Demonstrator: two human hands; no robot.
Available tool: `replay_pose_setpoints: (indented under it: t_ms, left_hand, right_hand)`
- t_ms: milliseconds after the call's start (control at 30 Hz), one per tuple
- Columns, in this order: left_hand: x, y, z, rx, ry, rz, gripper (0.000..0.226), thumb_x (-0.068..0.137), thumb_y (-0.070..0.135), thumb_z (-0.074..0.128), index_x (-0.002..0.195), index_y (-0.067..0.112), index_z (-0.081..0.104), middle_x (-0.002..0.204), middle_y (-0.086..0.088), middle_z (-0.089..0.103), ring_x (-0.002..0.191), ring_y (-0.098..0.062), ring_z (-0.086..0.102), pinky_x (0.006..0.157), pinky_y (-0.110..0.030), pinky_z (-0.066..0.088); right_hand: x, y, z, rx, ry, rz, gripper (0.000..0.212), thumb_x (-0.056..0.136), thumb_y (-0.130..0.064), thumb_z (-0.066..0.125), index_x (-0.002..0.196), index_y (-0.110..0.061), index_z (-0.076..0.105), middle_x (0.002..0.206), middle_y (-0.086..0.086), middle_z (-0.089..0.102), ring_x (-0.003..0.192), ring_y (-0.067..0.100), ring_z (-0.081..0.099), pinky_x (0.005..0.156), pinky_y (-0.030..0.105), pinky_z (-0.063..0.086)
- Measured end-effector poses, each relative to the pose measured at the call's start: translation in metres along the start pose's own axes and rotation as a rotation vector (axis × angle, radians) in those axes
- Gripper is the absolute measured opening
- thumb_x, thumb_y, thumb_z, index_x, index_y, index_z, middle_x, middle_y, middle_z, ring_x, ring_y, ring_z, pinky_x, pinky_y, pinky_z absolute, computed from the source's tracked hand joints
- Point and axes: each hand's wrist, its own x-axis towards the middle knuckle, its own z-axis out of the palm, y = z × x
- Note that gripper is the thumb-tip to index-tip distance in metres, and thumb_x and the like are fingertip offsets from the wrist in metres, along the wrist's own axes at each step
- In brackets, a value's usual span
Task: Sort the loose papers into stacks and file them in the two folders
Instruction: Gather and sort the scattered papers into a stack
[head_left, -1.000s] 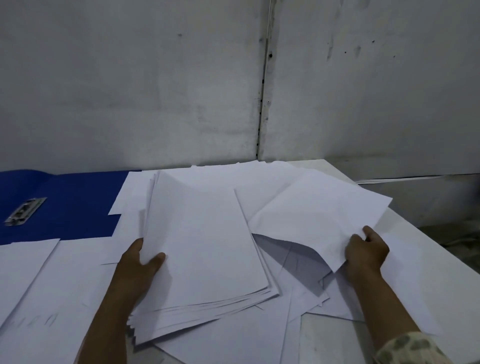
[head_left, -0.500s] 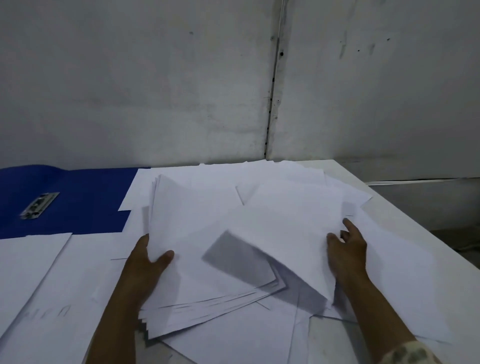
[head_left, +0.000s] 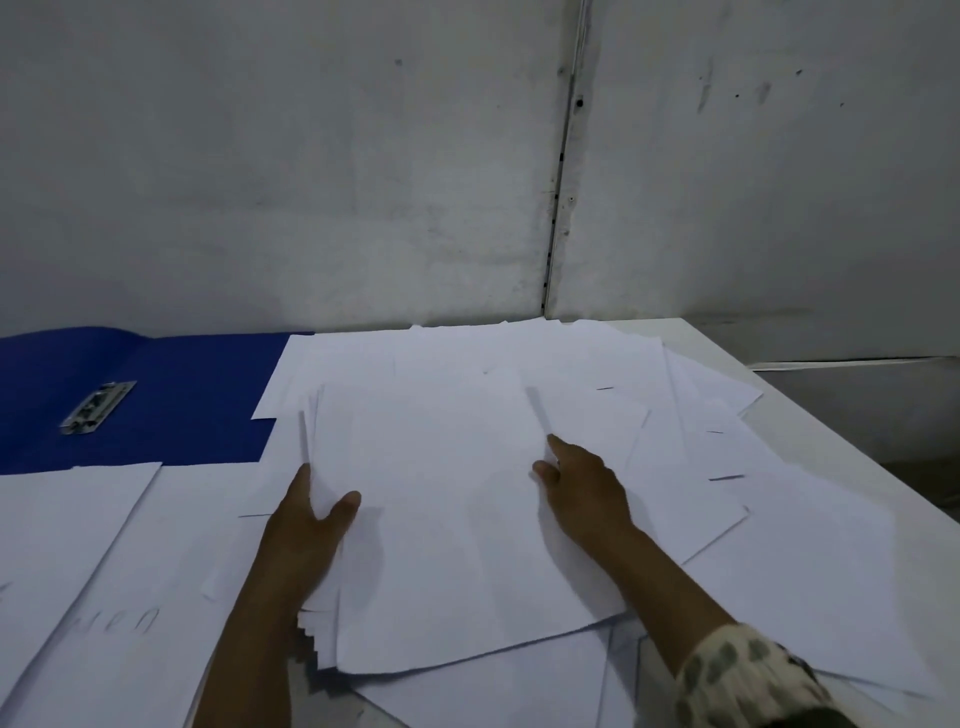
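Sorting under way, filing not begun. One thick stack of white paper sheets (head_left: 447, 530) gathered at mid-bench, gripped at its left edge by the left hand (head_left: 306, 525), thumb on top; right hand (head_left: 582, 483) laid flat on its top sheet, fingers relaxed. Loose white sheets (head_left: 691, 431) spread beyond and beside, unsorted. Open blue card folder (head_left: 171, 410) with metal clip at far left, no paper clipped in. Second folder not visible.
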Motion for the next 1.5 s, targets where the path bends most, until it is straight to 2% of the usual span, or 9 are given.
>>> replay_pose_setpoints:
  t_ms: [200, 367, 500, 667, 767, 867, 1033, 1233, 1500]
  left_hand:
    - [0.002, -0.004, -0.003, 0.064, -0.021, -0.018, 0.067, 0.091, 0.02, 0.054, 0.147, 0.015, 0.018, 0.15, -0.009, 0.032, 0.134, -0.031, 0.034, 0.11, -0.043, 0.029]
    - [0.002, -0.002, 0.001, 0.085, 0.012, 0.005, 0.061, 0.094, 0.017, 0.047, 0.147, 0.016, 0.015, 0.151, -0.009, 0.028, 0.137, -0.03, 0.029, 0.112, -0.039, 0.024]
    - [0.001, -0.001, 0.001, 0.103, 0.022, 0.026, 0.06, 0.095, 0.015, 0.045, 0.147, 0.017, 0.016, 0.151, -0.01, 0.029, 0.137, -0.031, 0.03, 0.112, -0.04, 0.023]
    - [-0.001, 0.0, 0.001, 0.113, 0.021, 0.0, 0.063, 0.094, 0.017, 0.047, 0.148, 0.018, 0.014, 0.151, -0.011, 0.029, 0.136, -0.032, 0.031, 0.112, -0.042, 0.025]
    - [0.0, 0.001, 0.002, 0.108, 0.02, -0.027, 0.061, 0.094, 0.018, 0.048, 0.147, 0.014, 0.017, 0.148, -0.013, 0.033, 0.134, -0.033, 0.034, 0.11, -0.041, 0.027]
    - [0.0, 0.002, 0.004, 0.121, 0.027, -0.035, 0.052, 0.094, 0.016, 0.047, 0.142, 0.009, 0.029, 0.142, -0.015, 0.042, 0.128, -0.034, 0.041, 0.107, -0.041, 0.032]
    - [-0.001, 0.002, 0.005, 0.113, 0.048, -0.048, 0.044, 0.095, 0.015, 0.046, 0.137, 0.006, 0.036, 0.134, -0.016, 0.049, 0.121, -0.035, 0.046, 0.103, -0.043, 0.037]
    - [0.0, 0.001, -0.003, 0.119, 0.104, -0.043, 0.044, 0.096, 0.014, 0.042, 0.138, 0.007, 0.033, 0.135, -0.018, 0.047, 0.121, -0.038, 0.046, 0.103, -0.047, 0.036]
    - [0.001, -0.005, -0.019, 0.124, 0.178, -0.062, 0.045, 0.096, 0.013, 0.041, 0.14, 0.008, 0.031, 0.137, -0.021, 0.045, 0.123, -0.041, 0.043, 0.105, -0.05, 0.033]
  right_hand:
    - [-0.004, -0.011, 0.019, -0.011, 0.073, -0.046, 0.037, 0.097, -0.038, 0.039, 0.108, -0.008, 0.056, 0.114, 0.008, 0.05, 0.099, 0.028, 0.057, 0.069, 0.028, 0.035]
    - [-0.005, 0.018, 0.004, -0.008, 0.243, 0.134, 0.044, 0.094, -0.036, 0.044, 0.133, -0.016, 0.048, 0.136, 0.006, 0.044, 0.125, 0.024, 0.04, 0.099, 0.035, 0.035]
    - [-0.008, 0.038, -0.007, -0.075, 0.189, 0.33, 0.067, 0.091, -0.05, 0.043, 0.143, -0.012, 0.025, 0.141, 0.01, 0.039, 0.131, 0.028, 0.032, 0.103, 0.04, 0.028]
    - [0.003, 0.033, -0.005, 0.163, 0.141, 0.307, 0.088, 0.083, -0.043, 0.063, 0.148, -0.014, 0.011, 0.138, 0.009, 0.043, 0.131, 0.029, 0.033, 0.105, 0.04, 0.028]
    - [0.007, 0.033, -0.006, 0.521, 0.169, 0.272, 0.09, 0.078, -0.019, 0.072, 0.148, -0.018, 0.016, 0.107, 0.002, 0.054, 0.109, 0.026, 0.05, 0.097, 0.038, 0.042]
    - [0.003, 0.03, -0.006, 0.74, 0.139, 0.2, 0.083, 0.079, -0.007, 0.071, 0.146, -0.022, 0.024, 0.118, -0.002, 0.051, 0.11, 0.022, 0.051, 0.092, 0.03, 0.042]
    - [0.002, 0.032, -0.001, 0.581, 0.04, -0.009, 0.044, 0.087, -0.001, 0.057, 0.13, -0.013, 0.053, 0.138, 0.002, 0.051, 0.128, 0.016, 0.045, 0.098, 0.013, 0.03]
    - [0.011, 0.051, -0.003, 0.818, 0.365, 0.212, 0.041, 0.089, 0.004, 0.045, 0.124, -0.014, 0.057, 0.133, 0.007, 0.054, 0.119, 0.027, 0.053, 0.1, 0.029, 0.042]
    - [0.014, 0.066, -0.009, 1.021, 0.635, 0.431, 0.04, 0.093, 0.001, 0.043, 0.13, -0.011, 0.052, 0.139, 0.007, 0.047, 0.128, 0.026, 0.046, 0.101, 0.024, 0.036]
